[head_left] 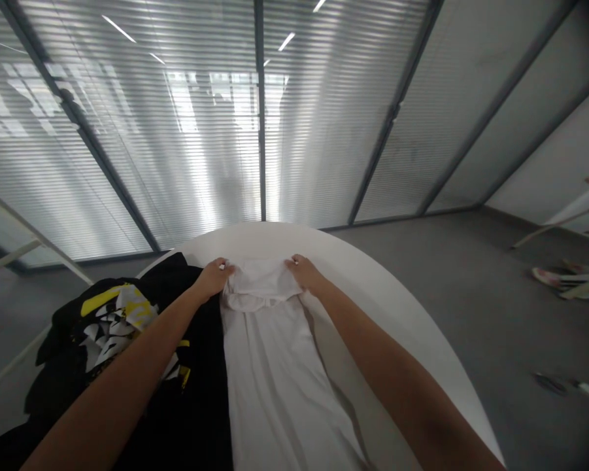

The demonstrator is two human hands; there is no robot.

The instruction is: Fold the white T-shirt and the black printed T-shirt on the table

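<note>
A white shirt (269,366) lies stretched lengthwise over the round table, its long sides running toward me. At its far end the cloth is doubled over, and a curved edge like a neckline shows there. My left hand (216,278) pinches the far left corner of the shirt between thumb and fingers. Opposite it, my right hand (304,271) grips the far right corner. The band of fabric between both hands is held fairly flat. Black clothing (196,366) with yellow and white print lies against the shirt's left side, partly covered by my left forearm.
The white round table (397,301) curves away to the right. Behind it stands a glass partition with blinds (314,131). A pale metal frame (34,242) is at the left. On the grey floor (451,261) at right are items I cannot make out clearly.
</note>
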